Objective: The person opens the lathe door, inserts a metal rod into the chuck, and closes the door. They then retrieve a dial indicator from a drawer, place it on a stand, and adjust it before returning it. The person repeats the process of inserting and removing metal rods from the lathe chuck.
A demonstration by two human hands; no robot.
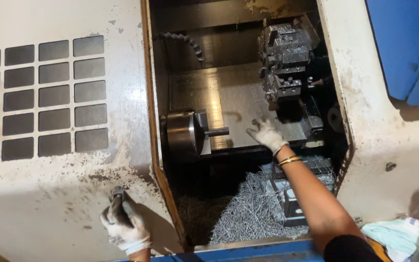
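I look down into an open lathe. A round steel chuck (183, 133) grips a short dark metal rod (217, 131) that points right. My right hand (266, 135), in a white work glove, reaches into the machine with fingers spread, a little to the right of the rod's tip and below the tool turret (284, 60); it holds nothing. Gold bangles sit on that wrist. My left hand (124, 224), also gloved, rests on the machine's cream outer panel (59, 194) and is closed around a small dark metal handle (118, 195).
A heap of shiny metal shavings (253, 208) fills the machine's bottom. A segmented coolant hose (185, 42) hangs at the top. The door has a grid of dark window panes (44, 97). A pale cloth (396, 233) lies at lower right, beside a blue panel (408, 43).
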